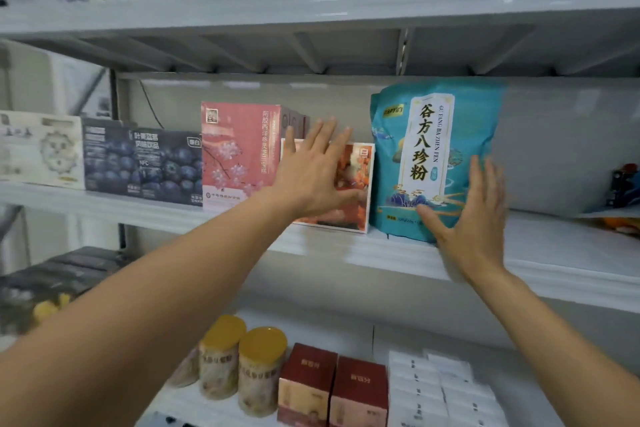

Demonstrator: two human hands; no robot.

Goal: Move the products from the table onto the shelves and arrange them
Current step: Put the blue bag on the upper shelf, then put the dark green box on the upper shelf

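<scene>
The middle shelf [381,253] runs across the centre of the frame and already carries a row of goods, so this looks like the arranging step rather than the carrying. The teal pouch [433,149] stands upright at centre right, just beside a small orange box [362,166], which sits against a taller pink box [239,149]. The left hand [311,177] lies flat on the orange box's front, fingers straight and slightly spread. The right hand [478,225] rests on the pouch's lower right corner, fingers straight, thumb splayed across its front. Next likely calls for gentle, even pressure to square both without toppling the soft pouch.
</scene>
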